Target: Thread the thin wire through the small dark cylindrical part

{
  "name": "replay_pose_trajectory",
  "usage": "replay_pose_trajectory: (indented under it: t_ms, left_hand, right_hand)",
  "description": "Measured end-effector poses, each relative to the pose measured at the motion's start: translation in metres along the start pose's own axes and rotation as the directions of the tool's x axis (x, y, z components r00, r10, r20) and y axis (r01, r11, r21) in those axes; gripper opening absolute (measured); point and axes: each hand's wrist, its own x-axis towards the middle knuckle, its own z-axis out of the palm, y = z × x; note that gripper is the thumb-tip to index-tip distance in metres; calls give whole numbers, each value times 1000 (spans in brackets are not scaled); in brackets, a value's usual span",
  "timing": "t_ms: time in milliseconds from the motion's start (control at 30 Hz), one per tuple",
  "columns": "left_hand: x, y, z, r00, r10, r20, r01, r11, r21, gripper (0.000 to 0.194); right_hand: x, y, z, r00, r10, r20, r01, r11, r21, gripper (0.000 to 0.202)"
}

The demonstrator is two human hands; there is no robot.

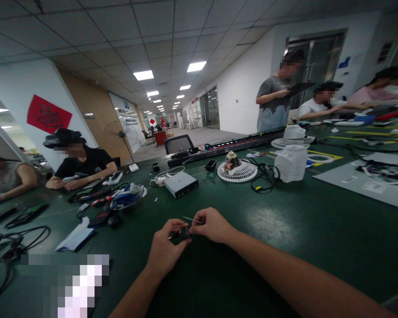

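My left hand pinches a small dark metallic cylindrical part between thumb and fingers, above the green table. A short shaft or rod shows at the part's left side; its exact kind is too small to make out. My right hand is closed, its thumb and fingertips against the right side of that part. From the same hand a thin metal rod sticks out to the left, like a screwdriver shaft, with its other end hidden in the fingers. Beyond the hands lies a grey optical disc drive.
A white round fan grille with a motor on it, a white plastic housing, a black cable and a small black tray stand farther back. At left are a blue cloth bundle and cables. Several people sit or stand around.
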Motion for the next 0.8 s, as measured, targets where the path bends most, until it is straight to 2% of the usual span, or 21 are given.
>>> replay_pose_trajectory:
  t_ms: [67,233,333,400,500,600,667,800]
  left_hand:
    - [-1,1,-1,1000,11,-3,-11,1000,-3,32]
    - [-1,3,-2,999,19,32,-18,999,-42,23]
    - [0,3,-1,999,4,42,-2,998,-63,23]
    - [1,1,0,1000,-8,4,8,996,-87,26]
    - [2,-1,2,998,-16,-65,10,996,-87,28]
    - [2,-1,2,997,-11,-75,7,999,-52,24]
    - [2,0,1,997,-7,-74,5,999,-31,22]
    - [1,4,0,998,18,-59,-19,1000,-7,20]
  right_hand:
    - [1,1,-2,1000,4,4,-4,1000,31,24]
    - [4,9,-5,983,-12,184,-2,997,72,22]
    - [5,10,-4,972,22,232,-56,989,139,22]
    - [4,7,-1,978,63,200,-96,982,160,22]
    - [-1,-3,4,997,62,52,-67,993,99,18]
    - [-7,-13,7,989,-110,-98,103,992,-73,14]
    - [-10,-16,7,978,-154,-139,138,983,-119,14]
    - [-10,-13,7,975,-178,-135,155,975,-161,12]
